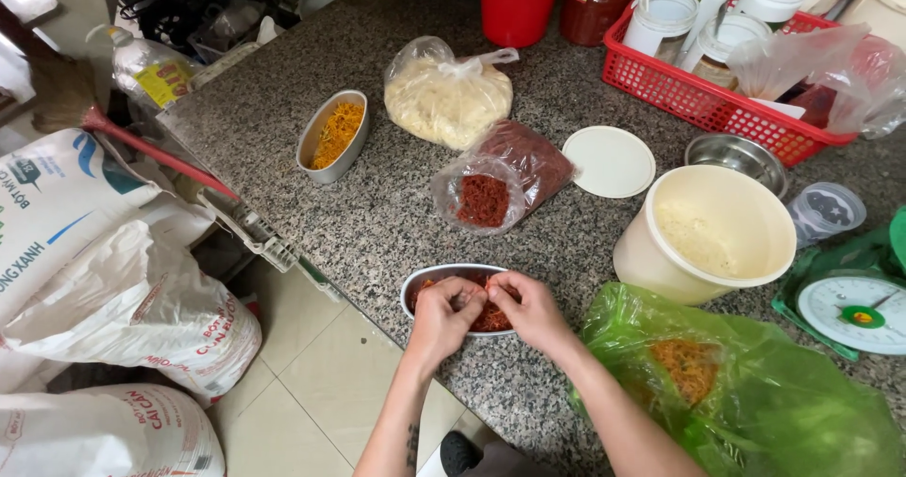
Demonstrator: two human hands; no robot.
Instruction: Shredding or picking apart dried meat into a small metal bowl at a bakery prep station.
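Step in hand: we judge that we are pressing and evening out red shredded filling (491, 318) in a small oval metal tin (427, 282).
Left hand (445, 313): fingers curled in over the tin's left half, fingertips pinched down on the shreds; we cannot tell whether any are lifted.
Right hand (528, 309): likewise curled, fingertips on the shreds at the tin's middle, nearly touching the left hand.
Where the tin is: on the granite tabletop (377, 222), close to its near edge, just beside a green plastic bag (783, 411).
Long axis: it runs left to right across our view, roughly along the tabletop edge; the right end is hidden under our hand.
Doing it well: we should keep the fingertips low, spread the shreds outward toward both ends, and steady the tin so near the edge.
Nearby: an open clear bag of red shreds (483, 199), a second oval tin with orange shreds (332, 135), a cream tub (710, 236).
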